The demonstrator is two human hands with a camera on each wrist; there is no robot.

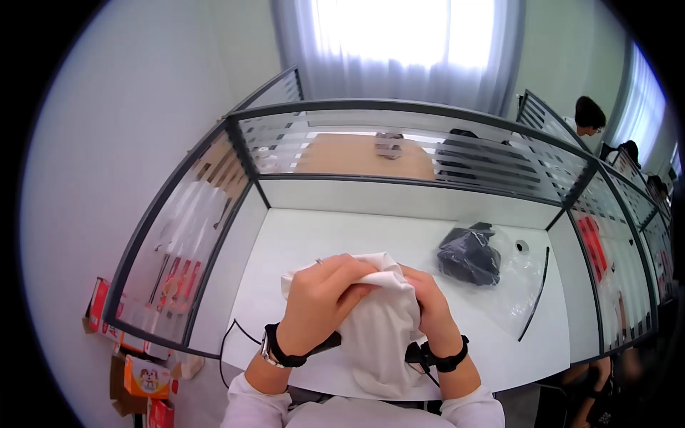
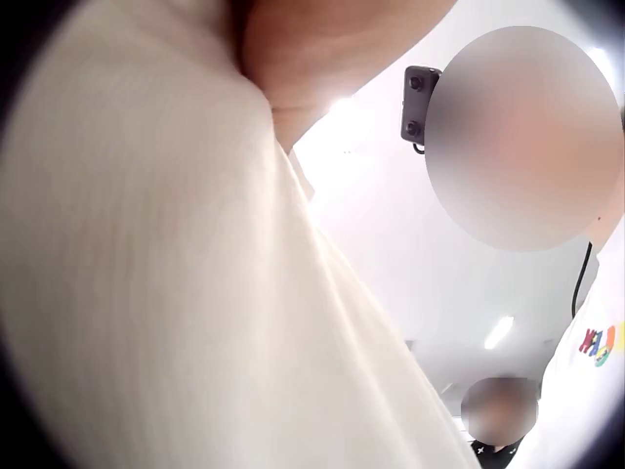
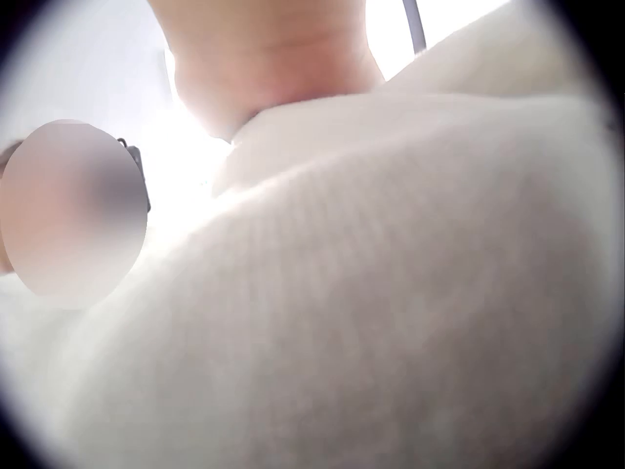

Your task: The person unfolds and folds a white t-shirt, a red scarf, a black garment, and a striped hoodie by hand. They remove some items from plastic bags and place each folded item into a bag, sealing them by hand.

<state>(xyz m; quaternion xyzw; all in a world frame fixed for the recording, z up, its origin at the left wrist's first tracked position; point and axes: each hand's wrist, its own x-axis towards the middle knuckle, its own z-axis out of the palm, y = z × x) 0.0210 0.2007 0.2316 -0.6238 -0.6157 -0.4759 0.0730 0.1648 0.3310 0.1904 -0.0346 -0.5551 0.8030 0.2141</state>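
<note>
A white cloth (image 1: 382,342) hangs in folds over the front of the desk, its top edge bunched up between my hands. My left hand (image 1: 317,299) grips that top edge from the left, fingers curled over it. On the other side my right hand (image 1: 432,307) holds the edge, with its fingertips partly hidden by the fabric. In the left wrist view the cloth (image 2: 146,274) fills the left side, below the hand (image 2: 332,49). The right wrist view is mostly cloth (image 3: 371,293) too, with part of the hand (image 3: 273,59) above it.
On the white desk (image 1: 328,232), a dark item in clear plastic (image 1: 467,257) lies at right, near a thin black strip (image 1: 534,296). Framed partitions (image 1: 414,187) enclose the desk's back and sides. Boxes (image 1: 148,376) stand on the floor at left.
</note>
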